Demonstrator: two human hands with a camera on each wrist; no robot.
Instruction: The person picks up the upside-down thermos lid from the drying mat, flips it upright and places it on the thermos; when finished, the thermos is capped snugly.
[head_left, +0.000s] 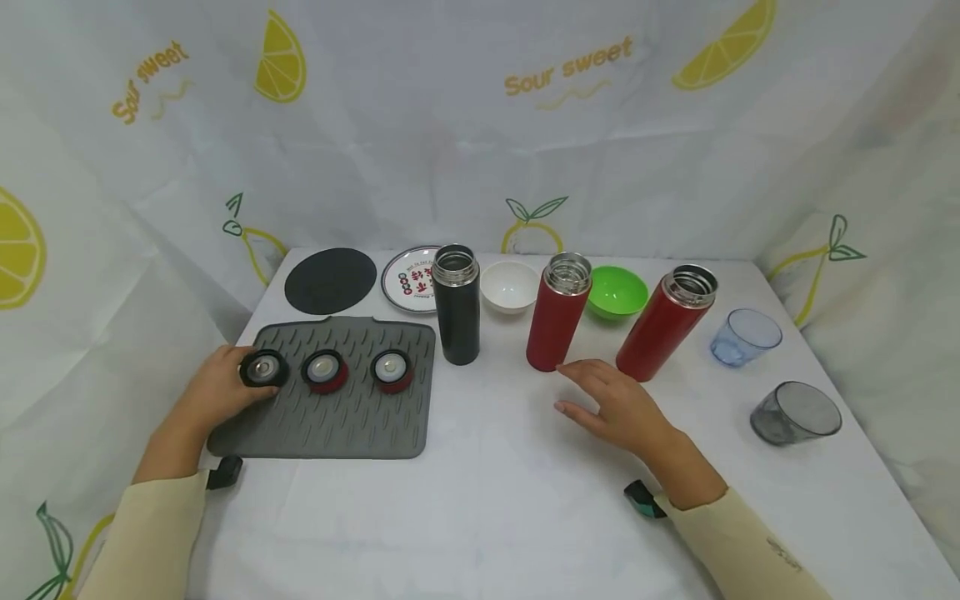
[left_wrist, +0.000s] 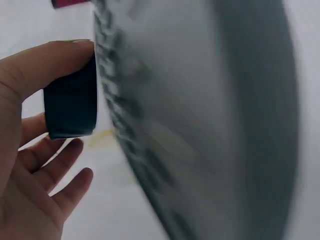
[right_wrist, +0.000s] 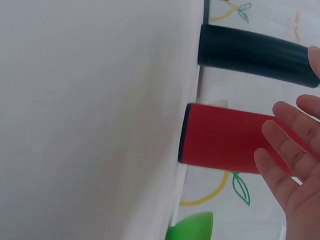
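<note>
Left grip (head_left: 217, 389) pinches a round black plastic-looking lid (head_left: 264, 368), best handled level, at the ridged gray mat (head_left: 330, 432); relaxed right grip (head_left: 622, 411) holds nothing.

Two lids (head_left: 324, 367) (head_left: 391, 368) sit on the mat (head_left: 352, 429), a third lid (head_left: 264, 368) in the left hand (head_left: 221, 383) at their nine o'clock. At the mat's twelve lies a pad (head_left: 330, 281), a plate (head_left: 408, 283) at its three. Left flask (head_left: 458, 321), middle flask (head_left: 556, 322) and right flask (head_left: 662, 328) run toward three; bowls (head_left: 509, 287) (head_left: 617, 292) lie at eleven from the latter two, tumblers (head_left: 744, 338) (head_left: 795, 414) at three and four from the last.
</note>
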